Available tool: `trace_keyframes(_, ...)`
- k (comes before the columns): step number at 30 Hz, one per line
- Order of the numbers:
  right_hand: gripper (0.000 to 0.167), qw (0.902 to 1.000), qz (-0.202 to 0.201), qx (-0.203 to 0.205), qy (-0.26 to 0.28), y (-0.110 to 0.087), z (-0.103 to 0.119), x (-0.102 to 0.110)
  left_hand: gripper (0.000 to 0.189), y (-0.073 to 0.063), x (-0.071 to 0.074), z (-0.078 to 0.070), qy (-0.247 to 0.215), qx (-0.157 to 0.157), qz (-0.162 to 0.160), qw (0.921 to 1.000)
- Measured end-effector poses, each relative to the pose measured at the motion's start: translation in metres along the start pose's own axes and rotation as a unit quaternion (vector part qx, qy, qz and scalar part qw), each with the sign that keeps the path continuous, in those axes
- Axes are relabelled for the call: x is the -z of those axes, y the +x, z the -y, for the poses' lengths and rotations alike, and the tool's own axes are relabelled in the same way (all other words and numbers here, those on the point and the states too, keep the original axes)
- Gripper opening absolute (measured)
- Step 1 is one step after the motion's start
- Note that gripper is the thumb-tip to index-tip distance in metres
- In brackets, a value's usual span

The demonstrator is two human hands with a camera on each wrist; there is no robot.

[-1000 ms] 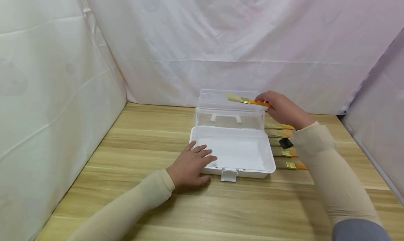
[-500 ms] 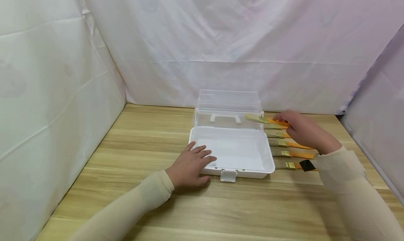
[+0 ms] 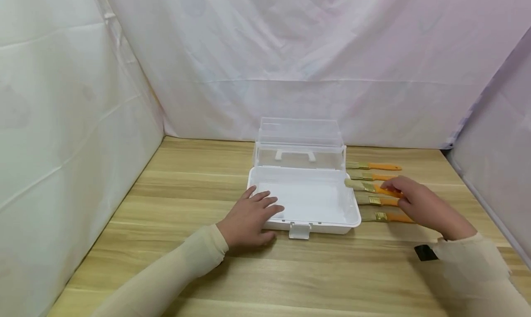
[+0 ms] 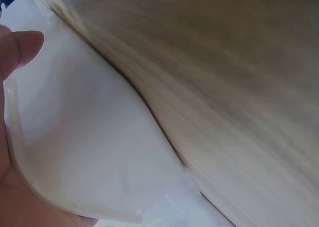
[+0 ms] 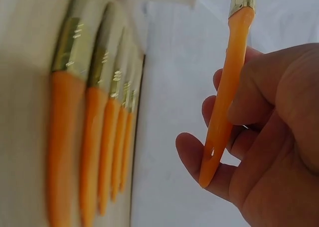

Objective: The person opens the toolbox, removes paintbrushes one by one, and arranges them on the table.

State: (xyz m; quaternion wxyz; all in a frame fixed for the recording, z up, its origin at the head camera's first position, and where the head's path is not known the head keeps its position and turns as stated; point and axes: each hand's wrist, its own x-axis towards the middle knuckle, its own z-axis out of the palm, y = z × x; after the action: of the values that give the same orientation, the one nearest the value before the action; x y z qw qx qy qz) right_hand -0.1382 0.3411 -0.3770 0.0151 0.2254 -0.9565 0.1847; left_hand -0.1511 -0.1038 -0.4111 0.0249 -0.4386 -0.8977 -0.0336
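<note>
My right hand (image 3: pixel 419 204) pinches the orange handle of a paintbrush (image 5: pixel 227 82), with thumb on one side and fingers behind. In the head view, its pale bristles point left toward a white plastic box (image 3: pixel 311 197). Below the held brush lies a row of several similar paintbrushes (image 5: pixel 89 137) along the box's right side, one partly hidden by it. My left hand (image 3: pixel 250 215) rests on the box's near left corner, fingers spread over the rim. Its thumb (image 4: pixel 25 47) lies against the outer front wall.
The box's clear lid (image 3: pixel 300 132) stands folded back behind it, with a white handle (image 3: pixel 295 155). A clear latch (image 3: pixel 299 231) hangs at the front. Pale cloth (image 3: pixel 257 54) surrounds the wooden table (image 3: pixel 199 169) at the back and sides. A black piece (image 3: pixel 426 252) sits at my right cuff.
My right hand has carried the paintbrush right and toward me, from beside the raised lid down over the row of brushes. My left hand has stayed on the box.
</note>
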Motion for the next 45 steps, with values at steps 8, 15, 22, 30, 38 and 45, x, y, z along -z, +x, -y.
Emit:
trace_keyframes(8, 0.039, 0.9997, 0.001, -0.026, -0.004, -0.035, -0.016, -0.013, 0.057, 0.001, -0.002, 0.000, 0.001, -0.008, -0.018, 0.9998)
trace_keyframes(15, 0.043, 0.9997, -0.011, -0.017, -0.012, -0.055, -0.028, -0.025, 0.057, 0.001, -0.002, 0.001, -0.004, -0.004, -0.016, 0.9999)
trace_keyframes(22, 0.044, 0.9997, -0.003, -0.023, -0.010, -0.064, -0.032, -0.037, 0.057, 0.001, 0.000, 0.001, -0.009, 0.001, -0.009, 0.9999)
trace_keyframes(30, 0.038, 0.9985, -0.021, 0.005, -0.050, -0.068, -0.031, -0.044, 0.057, 0.001, 0.000, 0.001, -0.005, -0.001, -0.005, 1.0000)
trace_keyframes(38, 0.037, 0.9959, -0.032, 0.042, -0.073, -0.066, -0.032, -0.046, 0.056, 0.000, 0.001, 0.001, -0.008, -0.006, -0.015, 0.9998)
trace_keyframes(45, 0.038, 0.9957, -0.027, 0.040, -0.079, -0.065, -0.033, -0.045, 0.056, 0.001, 0.003, 0.000, -0.012, -0.002, -0.010, 0.9999)
